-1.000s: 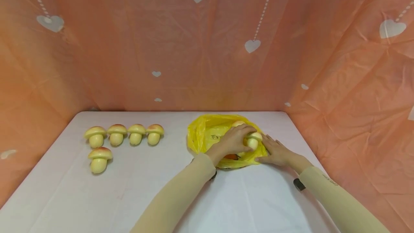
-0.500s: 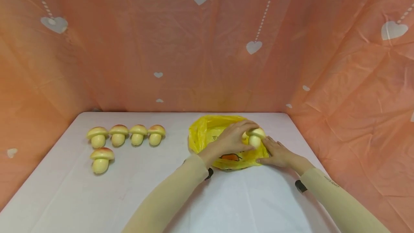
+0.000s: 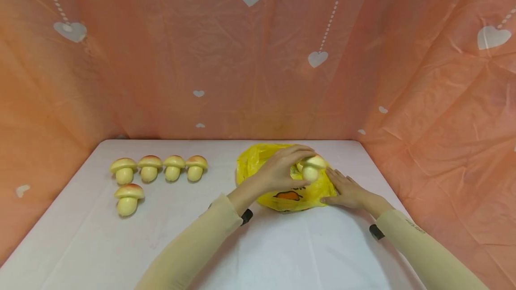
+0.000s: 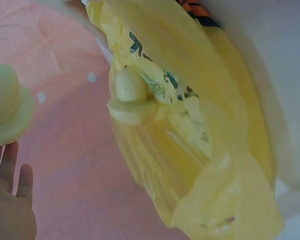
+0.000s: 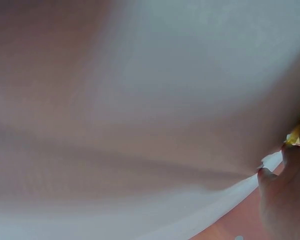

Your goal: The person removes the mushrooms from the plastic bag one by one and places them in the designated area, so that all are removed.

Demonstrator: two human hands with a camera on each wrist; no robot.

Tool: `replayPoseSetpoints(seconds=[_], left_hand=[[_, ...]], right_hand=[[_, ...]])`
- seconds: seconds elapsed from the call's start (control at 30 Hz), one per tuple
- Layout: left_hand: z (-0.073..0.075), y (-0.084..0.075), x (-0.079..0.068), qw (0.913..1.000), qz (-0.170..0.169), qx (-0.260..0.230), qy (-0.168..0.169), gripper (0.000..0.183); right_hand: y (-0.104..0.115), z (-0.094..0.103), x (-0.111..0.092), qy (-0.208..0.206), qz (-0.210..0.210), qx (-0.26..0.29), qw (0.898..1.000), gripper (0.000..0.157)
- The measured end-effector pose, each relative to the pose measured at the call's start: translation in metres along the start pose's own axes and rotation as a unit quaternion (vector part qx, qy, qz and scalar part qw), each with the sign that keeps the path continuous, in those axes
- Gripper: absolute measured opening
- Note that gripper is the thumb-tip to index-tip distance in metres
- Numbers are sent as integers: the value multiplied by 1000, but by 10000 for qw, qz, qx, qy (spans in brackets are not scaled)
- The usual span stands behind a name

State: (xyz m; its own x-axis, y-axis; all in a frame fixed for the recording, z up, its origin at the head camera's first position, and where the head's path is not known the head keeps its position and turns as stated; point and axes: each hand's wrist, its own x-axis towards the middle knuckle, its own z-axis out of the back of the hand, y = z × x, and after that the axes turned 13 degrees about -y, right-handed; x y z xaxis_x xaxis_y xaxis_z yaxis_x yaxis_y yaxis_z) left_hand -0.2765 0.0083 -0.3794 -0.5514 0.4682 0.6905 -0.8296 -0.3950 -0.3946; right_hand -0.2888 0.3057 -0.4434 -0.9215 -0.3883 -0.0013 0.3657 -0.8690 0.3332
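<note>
My left hand [image 3: 278, 171] grips a toy mushroom [image 3: 311, 172] with a pale stem and cream cap, held over the right part of a yellow plastic bag [image 3: 318, 198]. In the left wrist view the gripped mushroom [image 4: 5, 107] shows at the left edge, apart from the bag, with fingers [image 4: 7, 167] beneath its cap. A second mushroom [image 4: 132, 97] lies in the bag's mouth. My right hand [image 3: 348, 191] lies at the bag's right side, fingers extended along its edge; in the right wrist view only part of this hand [image 5: 287, 195] appears at the right edge.
On the left of the white table [image 3: 193, 236], several similar mushrooms [image 3: 173, 168] stand in a row, and one mushroom [image 3: 128, 199] sits in front of its left end. An orange curtain [image 3: 221, 57] with white hearts surrounds the table at the back and sides.
My left hand has drawn up and slightly left with the mushroom, and more of the bag's orange print shows. The right hand has stayed at the bag's side.
</note>
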Motion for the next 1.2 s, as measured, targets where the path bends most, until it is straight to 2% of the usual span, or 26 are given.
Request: replayPoseSetpoints(seconds=[0.13,0.37,0.53,0.73,0.97,1.2], left_hand=[[12,0,-8,9995,-273,-78,-163,70],[38,0,-28,9989,-351,101,-288,71],[61,5,-45,9985,-283,285,-366,70],[88,11,-63,9983,-62,534,-235,71],[116,23,-82,9960,-246,799,-304,70],[144,32,-101,9933,-223,1118,-196,71]], right_hand=[[-2,-2,0,-62,95,12,9999,111],[-1,-4,-1,39,-69,-5,10000,113],[3,-3,-4,42,-121,32,9999,113],[4,-3,-7,21,-132,47,9999,113],[1,-4,-6,53,-147,23,9999,114],[0,-6,-5,80,-195,-23,9998,114]])
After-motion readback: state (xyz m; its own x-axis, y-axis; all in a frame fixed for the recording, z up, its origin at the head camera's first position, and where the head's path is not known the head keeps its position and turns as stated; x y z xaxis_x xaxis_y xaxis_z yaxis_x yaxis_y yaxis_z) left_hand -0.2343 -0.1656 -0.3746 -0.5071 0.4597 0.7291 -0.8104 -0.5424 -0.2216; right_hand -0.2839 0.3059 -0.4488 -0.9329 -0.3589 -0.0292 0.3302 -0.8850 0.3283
